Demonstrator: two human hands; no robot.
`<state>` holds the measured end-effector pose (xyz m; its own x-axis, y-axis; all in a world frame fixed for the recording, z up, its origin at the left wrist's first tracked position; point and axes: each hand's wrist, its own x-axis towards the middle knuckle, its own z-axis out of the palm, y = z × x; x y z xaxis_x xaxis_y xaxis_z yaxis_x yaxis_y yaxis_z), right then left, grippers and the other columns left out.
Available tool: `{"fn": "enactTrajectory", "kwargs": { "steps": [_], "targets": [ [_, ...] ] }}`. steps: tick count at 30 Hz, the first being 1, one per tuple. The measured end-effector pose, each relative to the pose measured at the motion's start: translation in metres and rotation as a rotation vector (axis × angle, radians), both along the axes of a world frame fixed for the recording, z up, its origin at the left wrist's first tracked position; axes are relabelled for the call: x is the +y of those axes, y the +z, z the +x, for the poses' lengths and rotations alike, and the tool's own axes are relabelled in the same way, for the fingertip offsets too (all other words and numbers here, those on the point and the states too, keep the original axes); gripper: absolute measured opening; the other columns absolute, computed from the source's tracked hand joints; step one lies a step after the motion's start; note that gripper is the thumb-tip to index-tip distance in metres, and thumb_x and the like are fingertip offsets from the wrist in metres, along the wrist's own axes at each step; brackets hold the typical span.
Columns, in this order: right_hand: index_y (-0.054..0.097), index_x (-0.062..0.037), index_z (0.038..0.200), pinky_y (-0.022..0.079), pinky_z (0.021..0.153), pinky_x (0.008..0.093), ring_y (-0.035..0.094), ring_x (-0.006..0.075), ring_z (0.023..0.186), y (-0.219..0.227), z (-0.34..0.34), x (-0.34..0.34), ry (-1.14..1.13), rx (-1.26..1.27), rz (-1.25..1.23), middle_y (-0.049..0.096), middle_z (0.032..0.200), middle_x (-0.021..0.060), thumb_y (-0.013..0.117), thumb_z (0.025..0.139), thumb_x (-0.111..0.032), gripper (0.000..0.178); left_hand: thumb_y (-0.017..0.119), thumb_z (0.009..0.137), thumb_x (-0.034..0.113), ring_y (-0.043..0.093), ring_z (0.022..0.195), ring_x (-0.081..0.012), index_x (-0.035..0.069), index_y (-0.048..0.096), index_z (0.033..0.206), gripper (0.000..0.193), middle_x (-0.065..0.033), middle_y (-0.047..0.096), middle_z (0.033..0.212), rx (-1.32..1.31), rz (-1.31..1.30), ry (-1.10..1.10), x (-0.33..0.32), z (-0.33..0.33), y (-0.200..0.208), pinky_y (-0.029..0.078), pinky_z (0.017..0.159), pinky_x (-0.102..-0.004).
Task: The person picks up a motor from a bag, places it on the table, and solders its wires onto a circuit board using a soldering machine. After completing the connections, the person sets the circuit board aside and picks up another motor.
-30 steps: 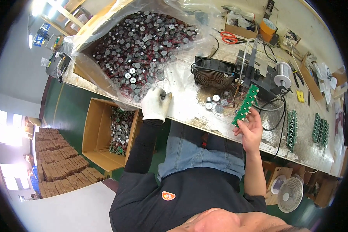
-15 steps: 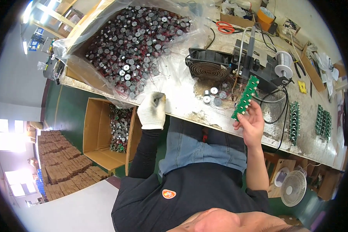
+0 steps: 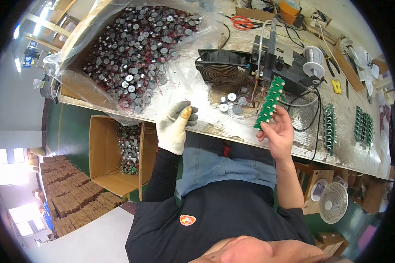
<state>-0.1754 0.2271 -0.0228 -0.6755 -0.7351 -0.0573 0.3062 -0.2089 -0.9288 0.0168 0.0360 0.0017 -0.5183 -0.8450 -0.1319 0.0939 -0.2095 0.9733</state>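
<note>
Desk (image 3: 206,120) space at far left is taken by heaped round parts (image 3: 138,55), presumably placed within reach of the gloved left grip (image 3: 172,127), half curled; whether anything is pinched cannot be told. By the bare right grip (image 3: 280,136), closed thumb-to-fingers, the green board (image 3: 270,103) is held at its near end, likely so its face is left uncovered, most of it extending far of the hand.

Person is wearing black top (image 3: 224,206), red-and-white badge (image 3: 188,220) showing on chest, faded blue jeans (image 3: 224,170). Left hand (image 3: 175,126) is wearing white glove (image 3: 171,136), thumb showing brownish-yellow stain (image 3: 186,112); black sleeve (image 3: 161,173) is covering left forearm.
</note>
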Motion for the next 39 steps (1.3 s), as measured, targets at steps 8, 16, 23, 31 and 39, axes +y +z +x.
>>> {"fn": "enactTrajectory", "kwargs": {
  "steps": [8, 16, 23, 31, 39],
  "targets": [
    [0.036, 0.0015, 0.129, 0.052, 0.05, 0.0246, 0.063, 0.0167, 0.065, -0.003, -0.001, 0.0, 0.007, -0.011, -0.015, 0.055, 0.11, 0.0161, 0.057, 0.083, 0.01, 0.052, 0.062, 0.089, 0.008, 0.059, 0.07, -0.0106, -0.006, 0.061, 0.103, 0.019, -0.0085, 0.064, 0.085, -0.093, -0.21, -0.034, 0.039, -0.03, -0.01, 0.048, 0.063, -0.0222],
    [0.034, -0.0002, 0.132, 0.053, 0.054, 0.0258, 0.063, 0.0175, 0.07, 0.001, -0.002, 0.0, 0.029, -0.061, -0.01, 0.053, 0.112, 0.0167, 0.059, 0.081, 0.012, 0.059, 0.064, 0.083, 0.002, 0.054, 0.07, -0.0123, -0.005, 0.063, 0.09, 0.01, -0.0061, 0.058, 0.077, -0.245, -0.674, -0.146, 0.05, -0.057, -0.006, 0.043, 0.065, -0.024],
    [0.032, -0.0009, 0.134, 0.054, 0.058, 0.0262, 0.064, 0.0186, 0.074, 0.008, -0.007, -0.001, 0.083, -0.12, 0.01, 0.051, 0.115, 0.017, 0.061, 0.079, 0.013, 0.063, 0.063, 0.083, 0.009, 0.055, 0.068, -0.0178, -0.001, 0.063, 0.085, 0.01, -0.0085, 0.057, 0.077, -0.313, -0.538, -0.313, 0.053, -0.068, -0.009, 0.043, 0.061, -0.0285],
    [0.032, -0.0008, 0.134, 0.053, 0.056, 0.0263, 0.065, 0.0191, 0.073, 0.008, -0.009, -0.006, 0.076, -0.144, -0.018, 0.052, 0.115, 0.0173, 0.06, 0.08, 0.013, 0.062, 0.054, 0.089, 0.015, 0.057, 0.073, -0.0099, -0.002, 0.064, 0.092, 0.02, -0.0053, 0.062, 0.078, -0.219, 0.016, -0.474, 0.055, -0.079, -0.007, 0.045, 0.066, -0.0253],
    [0.032, -0.0018, 0.134, 0.054, 0.056, 0.0259, 0.064, 0.0186, 0.071, 0.01, -0.009, -0.009, 0.059, -0.148, -0.054, 0.053, 0.114, 0.0162, 0.059, 0.08, 0.013, 0.061, 0.054, 0.089, 0.014, 0.058, 0.075, -0.0105, -0.004, 0.064, 0.094, 0.021, -0.0066, 0.065, 0.082, -0.105, 0.26, -0.442, 0.055, -0.081, -0.01, 0.045, 0.067, -0.0254]
  ]
}}
